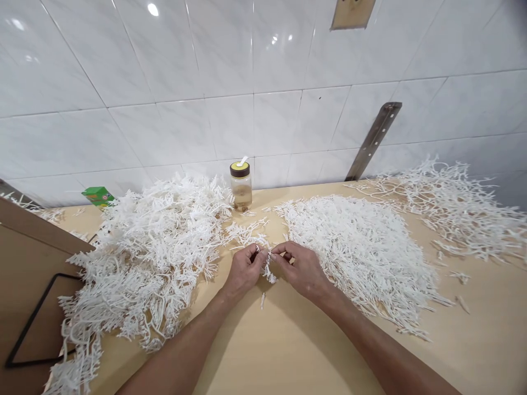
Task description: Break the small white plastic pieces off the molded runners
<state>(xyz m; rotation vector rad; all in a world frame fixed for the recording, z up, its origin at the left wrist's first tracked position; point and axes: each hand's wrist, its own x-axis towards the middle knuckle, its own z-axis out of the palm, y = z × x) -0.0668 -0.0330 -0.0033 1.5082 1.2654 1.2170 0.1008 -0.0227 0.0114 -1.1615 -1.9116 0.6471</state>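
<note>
My left hand (246, 265) and my right hand (302, 267) meet at the middle of the table, thumbs and forefingers pinched. Between them is a small white branched plastic strand (269, 272), its frayed end hanging below the fingertips. Both hands grip it, the tips nearly touching. Left of my left hand rises a large tangled heap of white branched strands (164, 247). To the right of my right hand lies a flatter, denser pile of short white strands (362, 247). A few loose strands (247, 232) lie just beyond my fingers, and one small piece (262, 300) rests nearer to me.
A clear jar with a dark and yellow lid (241, 189) stands by the tiled wall (230, 126). A green box (97, 196) sits behind the left heap. Longer strands (457, 208) spread at the far right. A brown panel (33, 285) edges the left; a metal bracket (373, 142) leans on the wall.
</note>
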